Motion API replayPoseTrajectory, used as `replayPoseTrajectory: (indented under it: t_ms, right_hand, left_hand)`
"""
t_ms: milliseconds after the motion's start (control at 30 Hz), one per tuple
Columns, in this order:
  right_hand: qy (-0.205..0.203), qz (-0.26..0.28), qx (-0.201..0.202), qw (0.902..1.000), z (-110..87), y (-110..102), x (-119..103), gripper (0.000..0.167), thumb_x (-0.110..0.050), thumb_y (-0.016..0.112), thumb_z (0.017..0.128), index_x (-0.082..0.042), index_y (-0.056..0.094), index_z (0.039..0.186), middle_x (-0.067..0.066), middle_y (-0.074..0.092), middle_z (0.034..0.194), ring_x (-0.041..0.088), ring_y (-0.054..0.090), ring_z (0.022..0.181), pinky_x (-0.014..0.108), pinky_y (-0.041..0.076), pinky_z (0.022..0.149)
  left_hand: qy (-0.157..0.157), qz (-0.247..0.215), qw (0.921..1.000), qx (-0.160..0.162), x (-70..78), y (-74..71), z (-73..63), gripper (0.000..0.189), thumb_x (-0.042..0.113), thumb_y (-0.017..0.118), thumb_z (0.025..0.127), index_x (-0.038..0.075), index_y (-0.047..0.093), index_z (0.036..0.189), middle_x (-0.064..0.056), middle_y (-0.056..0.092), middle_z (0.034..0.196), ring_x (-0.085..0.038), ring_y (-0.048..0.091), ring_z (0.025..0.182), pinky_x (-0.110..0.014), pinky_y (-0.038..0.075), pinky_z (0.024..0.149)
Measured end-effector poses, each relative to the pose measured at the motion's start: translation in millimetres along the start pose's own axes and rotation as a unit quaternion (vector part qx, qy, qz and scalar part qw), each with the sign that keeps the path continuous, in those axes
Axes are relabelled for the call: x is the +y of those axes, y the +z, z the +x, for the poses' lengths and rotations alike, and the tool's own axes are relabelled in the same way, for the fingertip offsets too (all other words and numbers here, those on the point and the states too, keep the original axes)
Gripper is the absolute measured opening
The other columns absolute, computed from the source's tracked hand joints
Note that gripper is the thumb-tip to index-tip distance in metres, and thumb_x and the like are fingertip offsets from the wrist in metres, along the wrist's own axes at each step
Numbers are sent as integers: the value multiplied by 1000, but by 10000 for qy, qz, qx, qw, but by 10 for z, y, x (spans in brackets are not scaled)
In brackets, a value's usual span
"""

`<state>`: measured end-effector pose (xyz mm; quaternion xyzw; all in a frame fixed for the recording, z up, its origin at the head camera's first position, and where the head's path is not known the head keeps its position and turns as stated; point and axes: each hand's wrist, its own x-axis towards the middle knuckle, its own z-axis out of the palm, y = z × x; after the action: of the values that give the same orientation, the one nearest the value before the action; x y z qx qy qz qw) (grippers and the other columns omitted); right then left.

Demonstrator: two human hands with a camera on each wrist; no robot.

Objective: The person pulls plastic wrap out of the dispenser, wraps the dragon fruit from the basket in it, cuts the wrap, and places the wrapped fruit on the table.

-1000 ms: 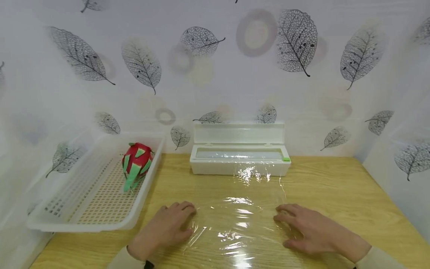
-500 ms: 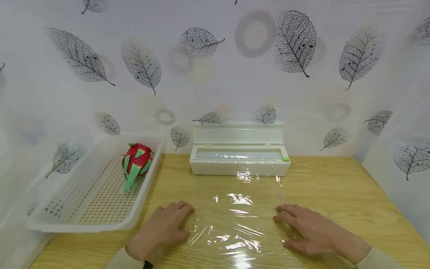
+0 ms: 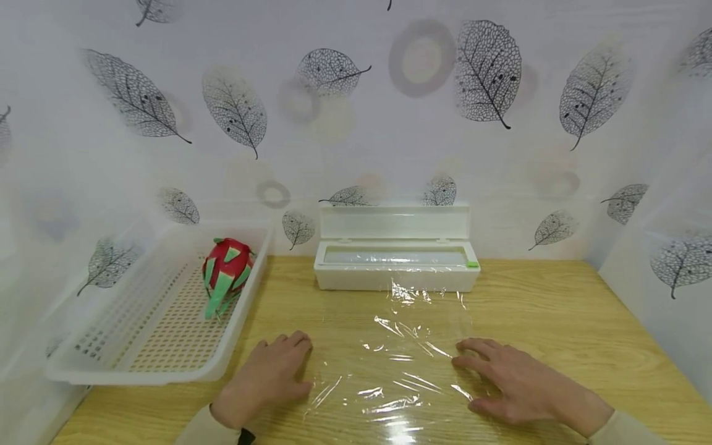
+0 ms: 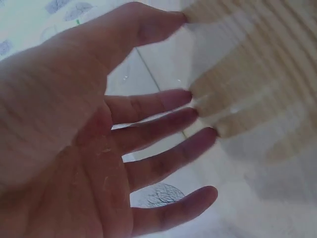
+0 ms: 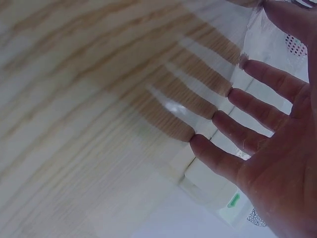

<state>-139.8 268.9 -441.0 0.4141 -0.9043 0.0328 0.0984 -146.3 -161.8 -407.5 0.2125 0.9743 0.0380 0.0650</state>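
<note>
A sheet of clear cling film (image 3: 384, 371) lies over the wood-grain table, drawn out from a white cling film box (image 3: 356, 279) whose lid stands raised. Glints and wrinkles run across it. My left hand (image 3: 269, 377) rests fingertips-down on the table at the film's left edge. In the left wrist view the fingers (image 4: 168, 151) are spread and hold nothing. On the opposite side my right hand (image 3: 512, 380) touches the film's right edge with its fingertips. The right wrist view shows these fingers (image 5: 267, 111) apart, their tips meeting their reflections on the surface.
A white perforated basket (image 3: 219, 361) stands at the left, with a red and green dragon fruit (image 3: 232, 269) inside. A green slider (image 3: 472, 264) sits at the box's right end. Leaf-patterned sheeting (image 3: 367, 148) rises behind the table and along both sides.
My left hand has slid slightly left, away from the film. The glints and wrinkles on the film have shifted. My right hand has stayed in place.
</note>
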Motion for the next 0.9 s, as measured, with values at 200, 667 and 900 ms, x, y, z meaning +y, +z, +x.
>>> replayPoseTrajectory:
  t_ms: [200,667,900]
  right_hand:
    - [68,21,-66,10000,5,-10,-3,57,-60,71,87,-26,62,132,3,61,136,28,64,117,50,59,84]
    - [219,184,-316,9991,27,-52,-38,57,-60,70,88,-26,61,133,3,60,138,28,63,119,51,58,83]
    - [337,259,-404,9983,28,-65,-48,58,-59,72,86,-24,62,132,5,60,138,30,63,119,53,58,81]
  left_hand:
    - [532,241,9983,52,50,-141,-13,51,34,82,80,13,64,123,-3,64,121,-28,64,106,-56,54,84]
    - [2603,1742,9232,2227,147,-614,73,51,43,83,77,24,66,120,-1,67,124,-22,63,113,-46,53,85]
    - [2914,2079,8918,2765,156,-842,221,56,53,81,75,25,65,120,-3,67,125,-26,63,116,-50,51,92]
